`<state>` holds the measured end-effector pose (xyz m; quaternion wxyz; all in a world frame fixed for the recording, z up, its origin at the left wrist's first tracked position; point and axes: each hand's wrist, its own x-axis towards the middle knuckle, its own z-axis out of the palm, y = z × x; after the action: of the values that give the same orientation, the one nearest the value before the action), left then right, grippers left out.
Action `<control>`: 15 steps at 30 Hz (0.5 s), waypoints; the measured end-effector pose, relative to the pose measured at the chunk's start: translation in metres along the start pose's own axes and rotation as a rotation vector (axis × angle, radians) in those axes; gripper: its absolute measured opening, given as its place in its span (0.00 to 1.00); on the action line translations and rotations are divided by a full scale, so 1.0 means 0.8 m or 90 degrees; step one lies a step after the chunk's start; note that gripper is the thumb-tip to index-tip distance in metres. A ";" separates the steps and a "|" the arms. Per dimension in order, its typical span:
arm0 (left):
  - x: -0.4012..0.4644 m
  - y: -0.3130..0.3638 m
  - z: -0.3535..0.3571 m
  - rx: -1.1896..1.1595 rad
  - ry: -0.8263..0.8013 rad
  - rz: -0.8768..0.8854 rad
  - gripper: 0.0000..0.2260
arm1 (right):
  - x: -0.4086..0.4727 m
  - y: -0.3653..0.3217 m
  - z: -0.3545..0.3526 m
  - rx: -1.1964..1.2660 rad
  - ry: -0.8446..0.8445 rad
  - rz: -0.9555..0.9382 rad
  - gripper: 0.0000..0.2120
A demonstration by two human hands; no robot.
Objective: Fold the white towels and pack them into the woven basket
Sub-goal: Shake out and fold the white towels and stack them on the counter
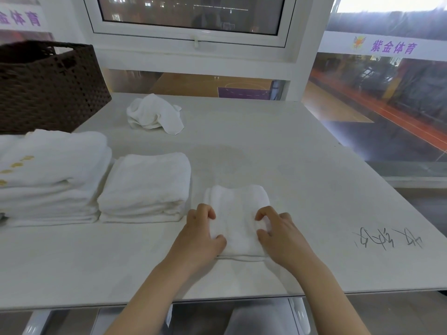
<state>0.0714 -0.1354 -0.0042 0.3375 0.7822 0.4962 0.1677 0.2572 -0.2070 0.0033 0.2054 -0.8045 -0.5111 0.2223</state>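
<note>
Small folded towel (238, 218), near bench (314, 189) edge: left hand (200, 235) and right hand (278, 235) pinch its sides. Risk: layers slipping open when lifted toward woven basket (48, 85), far left.

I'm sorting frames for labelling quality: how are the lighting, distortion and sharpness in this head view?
Head view: soft, even light; white towels nearly wash out against the pale table; wide-angle bending curves the table edges and the woven basket; hands, left and right, slightly soft; window shows reflections.
</note>
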 end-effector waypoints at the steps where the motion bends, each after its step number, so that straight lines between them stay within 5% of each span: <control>1: -0.002 0.000 0.003 -0.024 0.009 0.009 0.16 | 0.000 0.000 -0.001 -0.004 -0.010 0.002 0.11; 7: -0.002 -0.008 0.010 -0.113 0.026 0.062 0.20 | -0.002 0.001 -0.004 -0.009 -0.009 -0.002 0.13; 15: 0.001 -0.008 0.020 -0.056 0.018 0.086 0.20 | -0.005 0.015 -0.001 0.001 0.003 -0.013 0.21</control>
<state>0.0772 -0.1385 -0.0197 0.3523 0.7958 0.4393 0.2228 0.2653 -0.2152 -0.0021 0.2095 -0.7996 -0.5184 0.2191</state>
